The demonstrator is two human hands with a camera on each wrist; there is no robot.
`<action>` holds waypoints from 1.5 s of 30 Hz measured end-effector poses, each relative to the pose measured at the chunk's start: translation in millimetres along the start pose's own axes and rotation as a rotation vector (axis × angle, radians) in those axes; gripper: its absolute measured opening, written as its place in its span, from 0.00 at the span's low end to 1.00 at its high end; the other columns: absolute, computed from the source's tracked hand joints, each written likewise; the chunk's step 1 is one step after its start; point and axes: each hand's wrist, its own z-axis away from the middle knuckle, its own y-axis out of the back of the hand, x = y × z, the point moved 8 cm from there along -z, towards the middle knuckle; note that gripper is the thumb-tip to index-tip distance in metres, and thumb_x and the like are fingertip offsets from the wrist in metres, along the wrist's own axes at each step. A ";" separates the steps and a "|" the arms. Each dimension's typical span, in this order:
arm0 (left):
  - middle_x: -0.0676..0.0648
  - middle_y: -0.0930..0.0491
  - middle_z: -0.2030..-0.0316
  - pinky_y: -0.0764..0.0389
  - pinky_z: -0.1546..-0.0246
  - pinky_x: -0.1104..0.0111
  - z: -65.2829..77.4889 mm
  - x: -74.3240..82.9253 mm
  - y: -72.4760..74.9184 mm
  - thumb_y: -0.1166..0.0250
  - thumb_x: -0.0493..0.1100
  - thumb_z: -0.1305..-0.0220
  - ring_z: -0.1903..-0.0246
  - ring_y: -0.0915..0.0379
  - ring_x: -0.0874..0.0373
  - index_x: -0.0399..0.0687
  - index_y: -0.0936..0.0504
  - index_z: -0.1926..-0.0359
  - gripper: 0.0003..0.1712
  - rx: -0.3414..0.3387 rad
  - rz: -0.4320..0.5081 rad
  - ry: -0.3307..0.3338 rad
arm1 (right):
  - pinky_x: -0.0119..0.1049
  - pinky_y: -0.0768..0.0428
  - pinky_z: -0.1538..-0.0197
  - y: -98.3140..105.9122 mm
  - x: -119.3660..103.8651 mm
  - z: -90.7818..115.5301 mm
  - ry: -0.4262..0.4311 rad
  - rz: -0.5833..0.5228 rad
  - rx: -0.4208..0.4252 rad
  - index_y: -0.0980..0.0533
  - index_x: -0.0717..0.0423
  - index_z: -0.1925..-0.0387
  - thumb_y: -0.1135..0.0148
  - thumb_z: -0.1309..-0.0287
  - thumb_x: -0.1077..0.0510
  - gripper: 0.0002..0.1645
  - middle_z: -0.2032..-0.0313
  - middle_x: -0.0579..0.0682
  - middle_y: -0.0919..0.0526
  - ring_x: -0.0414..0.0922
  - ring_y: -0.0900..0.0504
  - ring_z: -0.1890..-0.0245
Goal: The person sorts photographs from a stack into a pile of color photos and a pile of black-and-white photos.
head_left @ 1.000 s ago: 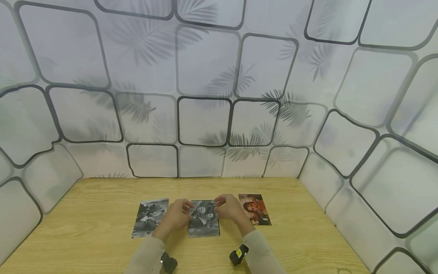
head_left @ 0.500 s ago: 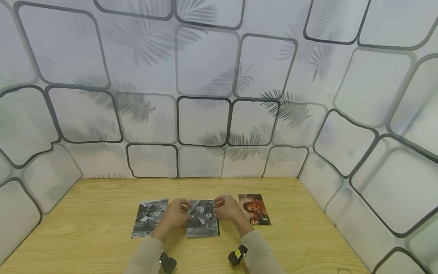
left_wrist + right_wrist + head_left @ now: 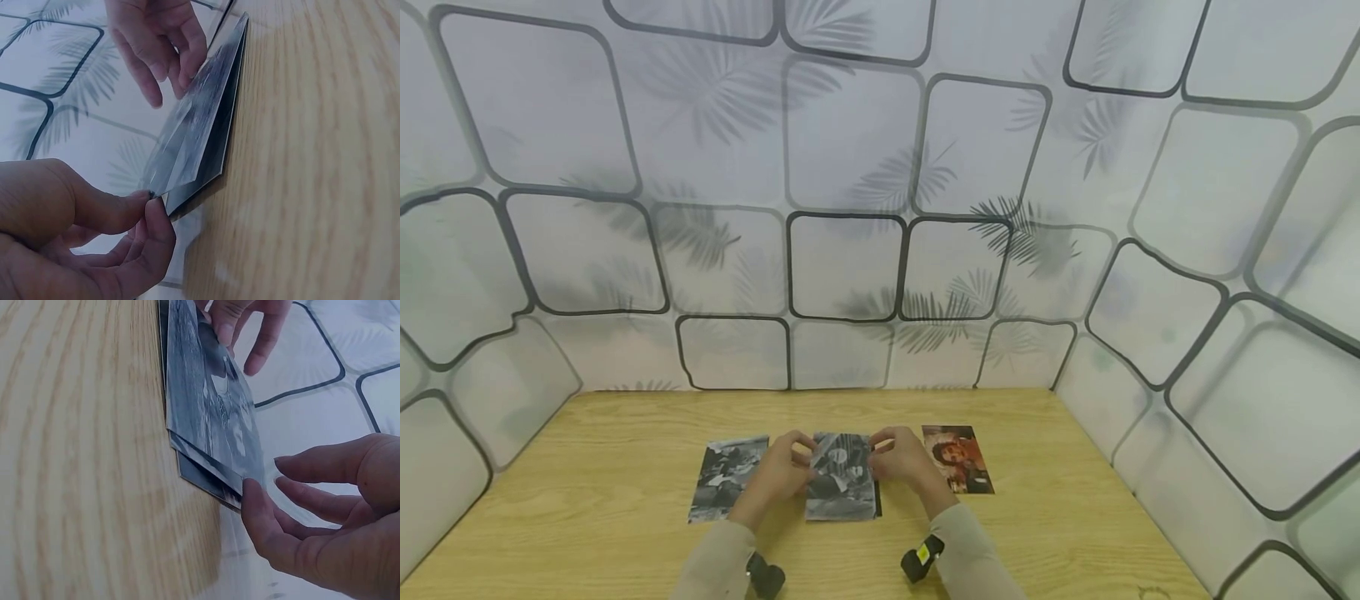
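A black-and-white photo print (image 3: 841,479) lies at the middle of the table, on top of other prints whose dark edges (image 3: 200,475) show beneath it in the right wrist view. My left hand (image 3: 784,468) pinches the top print by its left edge between thumb and finger. In the left wrist view that print (image 3: 194,125) is tilted up, with a gap between it and the print below (image 3: 206,187). My right hand (image 3: 898,456) is at the pile's right side. One digit (image 3: 253,500) touches the edge there, while the other fingers stand apart from the prints.
Another black-and-white print (image 3: 722,483) lies to the left, partly behind my left forearm. A colour print (image 3: 958,458) lies to the right of my right hand. Patterned walls (image 3: 850,267) enclose the wooden table (image 3: 587,500) at its back and sides.
My left hand has shifted the top print slightly left and raised its left side, showing more of the dark edge below on the right. The right hand has hardly moved.
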 end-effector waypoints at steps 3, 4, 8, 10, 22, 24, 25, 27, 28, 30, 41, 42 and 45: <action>0.34 0.17 0.57 0.12 0.69 0.63 0.2 -0.6 1.0 0.31 0.25 0.42 0.67 0.17 0.52 0.35 0.26 0.45 0.25 0.000 0.000 0.018 | 0.47 0.11 0.60 0.8 -1.4 -0.4 0.018 0.031 0.001 0.23 0.71 0.42 0.37 0.42 0.69 0.25 0.52 0.68 0.18 0.51 0.14 0.63; 0.34 0.17 0.58 0.12 0.69 0.63 0.5 -0.4 1.5 0.31 0.25 0.42 0.67 0.17 0.52 0.35 0.26 0.45 0.24 -0.001 0.003 0.023 | 0.47 0.11 0.61 0.9 -1.4 -0.7 0.021 0.044 0.002 0.23 0.70 0.42 0.36 0.42 0.69 0.25 0.52 0.68 0.18 0.51 0.14 0.63; 0.36 0.18 0.59 0.12 0.69 0.64 1.1 0.2 2.1 0.31 0.25 0.41 0.67 0.17 0.53 0.35 0.25 0.45 0.23 -0.010 0.017 0.037 | 0.45 0.12 0.60 0.7 -0.3 -2.7 0.011 0.084 0.008 0.22 0.67 0.41 0.34 0.42 0.69 0.25 0.53 0.64 0.19 0.48 0.16 0.62; 0.36 0.18 0.59 0.11 0.68 0.63 1.5 0.7 1.9 0.32 0.26 0.40 0.67 0.17 0.53 0.35 0.24 0.46 0.22 -0.018 0.019 0.038 | 0.46 0.11 0.59 -0.4 0.9 -3.4 -0.003 0.080 0.003 0.22 0.65 0.41 0.32 0.42 0.69 0.26 0.53 0.63 0.19 0.48 0.16 0.62; 0.38 0.19 0.63 0.14 0.71 0.63 2.7 2.0 3.8 0.29 0.29 0.39 0.72 0.20 0.54 0.35 0.26 0.46 0.22 -0.003 0.011 0.028 | 0.41 0.11 0.63 -4.1 -1.3 -3.1 0.001 0.018 -0.006 0.23 0.59 0.41 0.32 0.41 0.72 0.25 0.67 0.52 0.21 0.43 0.18 0.71; 0.39 0.18 0.65 0.14 0.72 0.64 2.8 2.2 4.4 0.29 0.29 0.39 0.74 0.20 0.54 0.35 0.26 0.47 0.21 0.000 0.011 0.020 | 0.40 0.11 0.63 -4.8 -2.2 -3.2 0.013 0.012 -0.011 0.22 0.60 0.42 0.33 0.40 0.72 0.24 0.69 0.51 0.21 0.42 0.18 0.72; 0.39 0.19 0.65 0.15 0.73 0.64 2.8 2.0 4.6 0.30 0.29 0.39 0.74 0.20 0.54 0.35 0.26 0.47 0.21 0.000 0.014 0.018 | 0.39 0.11 0.63 -5.0 -2.7 -3.5 0.019 0.009 -0.015 0.22 0.60 0.42 0.33 0.39 0.72 0.24 0.69 0.51 0.21 0.42 0.18 0.72; 0.40 0.19 0.66 0.15 0.73 0.65 2.5 1.3 5.2 0.30 0.28 0.39 0.75 0.21 0.54 0.35 0.26 0.47 0.21 0.004 0.024 0.016 | 0.39 0.11 0.63 -5.3 -3.5 -3.9 0.035 0.012 -0.021 0.21 0.61 0.43 0.32 0.39 0.71 0.23 0.66 0.53 0.20 0.42 0.18 0.72; 0.40 0.19 0.66 0.15 0.73 0.65 2.5 0.7 5.5 0.30 0.28 0.39 0.75 0.21 0.54 0.35 0.26 0.47 0.20 0.003 0.033 0.016 | 0.40 0.11 0.63 -5.3 -4.0 -4.0 0.045 0.018 -0.025 0.20 0.61 0.43 0.32 0.40 0.70 0.23 0.65 0.53 0.20 0.42 0.18 0.71; 0.40 0.19 0.65 0.14 0.73 0.65 3.0 0.7 7.0 0.31 0.28 0.38 0.74 0.20 0.54 0.36 0.25 0.48 0.19 0.001 0.039 0.015 | 0.41 0.11 0.61 -5.7 -5.2 -4.1 0.072 0.030 -0.035 0.20 0.61 0.42 0.30 0.40 0.69 0.23 0.61 0.56 0.21 0.42 0.18 0.68; 0.44 0.21 0.70 0.20 0.74 0.66 6.7 -0.8 17.6 0.33 0.27 0.36 0.73 0.25 0.56 0.39 0.20 0.50 0.14 -0.019 0.054 0.013 | 0.42 0.11 0.59 -15.9 -10.6 -3.8 0.128 0.025 -0.032 0.19 0.60 0.43 0.30 0.41 0.69 0.23 0.56 0.60 0.16 0.45 0.16 0.61; 0.44 0.21 0.70 0.20 0.75 0.67 7.0 -1.2 18.9 0.33 0.27 0.36 0.74 0.26 0.56 0.39 0.20 0.50 0.14 -0.018 0.057 0.011 | 0.42 0.11 0.59 -17.5 -10.7 -3.9 0.124 0.016 -0.034 0.19 0.60 0.43 0.30 0.41 0.70 0.23 0.57 0.60 0.16 0.45 0.16 0.62; 0.45 0.21 0.70 0.20 0.75 0.67 8.2 -3.1 23.7 0.33 0.27 0.36 0.74 0.26 0.56 0.39 0.20 0.50 0.15 -0.012 0.043 0.014 | 0.42 0.11 0.59 -23.2 -12.0 -4.2 0.132 0.006 -0.038 0.20 0.61 0.43 0.31 0.41 0.70 0.23 0.60 0.59 0.17 0.43 0.16 0.65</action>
